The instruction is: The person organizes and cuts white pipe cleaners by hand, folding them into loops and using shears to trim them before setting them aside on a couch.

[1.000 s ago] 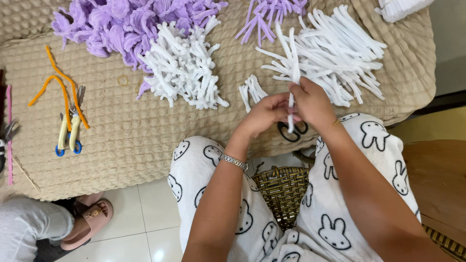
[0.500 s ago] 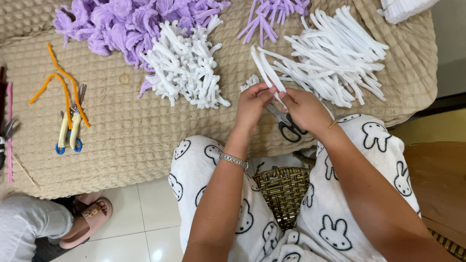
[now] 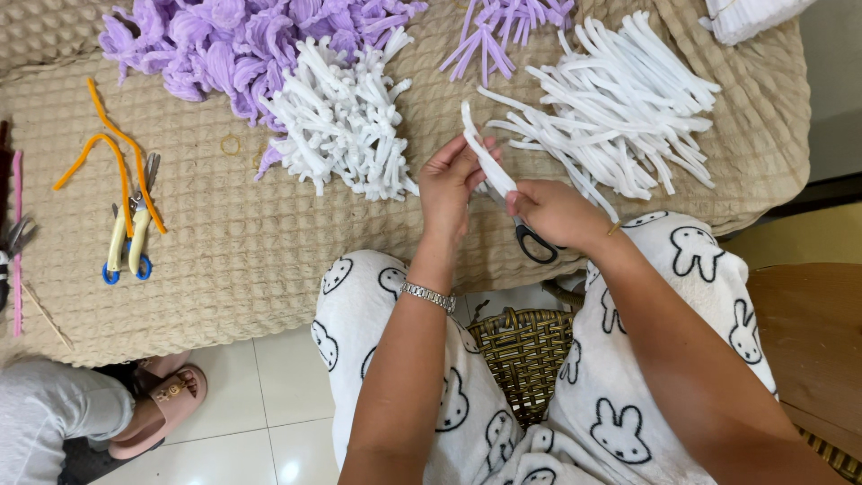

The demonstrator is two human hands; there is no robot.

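Observation:
My left hand (image 3: 452, 184) and my right hand (image 3: 557, 213) together hold a folded white pipe cleaner (image 3: 482, 153) above the beige quilted cover (image 3: 269, 242). Its free ends point up and to the left. Black-handled scissors (image 3: 532, 241) lie under my right hand. A loose pile of straight white pipe cleaners (image 3: 620, 108) lies beyond my hands to the right. A heap of bent white pieces (image 3: 346, 126) lies to the left of my hands.
Purple fuzzy shapes (image 3: 242, 40) are piled at the back, with purple stems (image 3: 503, 31) beside them. Orange pipe cleaners (image 3: 117, 171) and yellow-handled pliers (image 3: 126, 242) lie at left. A wicker basket (image 3: 521, 355) sits between my knees. Another person's sandalled foot (image 3: 162, 404) is at lower left.
My hands have moved left, away from the straight white pile, and tilted the white pipe cleaner from upright to slanting up-left, folded between both hands.

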